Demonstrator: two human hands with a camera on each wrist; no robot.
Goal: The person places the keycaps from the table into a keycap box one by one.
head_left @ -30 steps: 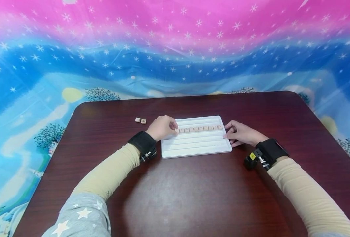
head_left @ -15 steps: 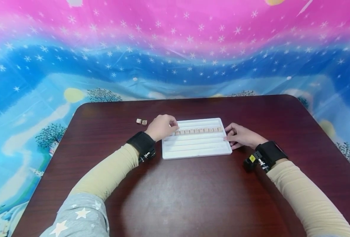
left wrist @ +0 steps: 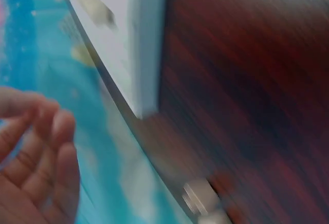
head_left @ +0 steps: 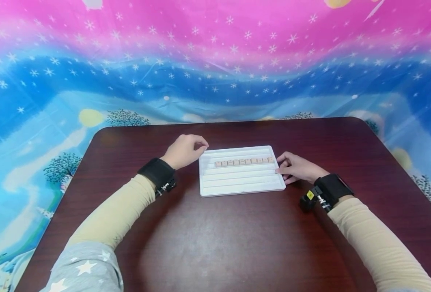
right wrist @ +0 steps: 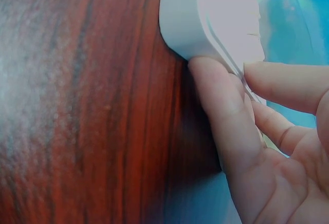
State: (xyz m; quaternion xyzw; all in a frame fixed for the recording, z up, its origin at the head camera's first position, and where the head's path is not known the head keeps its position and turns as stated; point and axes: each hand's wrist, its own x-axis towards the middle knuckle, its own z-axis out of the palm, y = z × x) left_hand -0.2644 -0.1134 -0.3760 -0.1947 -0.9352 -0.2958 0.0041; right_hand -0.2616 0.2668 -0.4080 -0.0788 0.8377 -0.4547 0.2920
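Observation:
A white ridged tray (head_left: 242,188) lies on the table. One of its upper grooves carries a row of small pale blocks (head_left: 244,162) with tiny dark marks. My right hand (head_left: 296,165) pinches the tray's right edge, and the right wrist view shows the thumb (right wrist: 280,80) on the rim and other fingers (right wrist: 216,90) against its side wall. Off the tray's upper left corner is my left hand (head_left: 184,150), holding nothing, its fingers (left wrist: 64,172) loosely bent. Blurred in the left wrist view are loose pale blocks (left wrist: 201,197); in the head view the left hand hides them.
The dark reddish wooden table (head_left: 230,239) extends around the tray. Behind it hangs a pink and blue snowflake-patterned cloth (head_left: 208,69). Each wrist wears a black strap (head_left: 157,173) with a small camera attached.
My left hand has left the left end of the block row and moved left, off the tray, uncovering that end. The right hand stays at the tray's edge.

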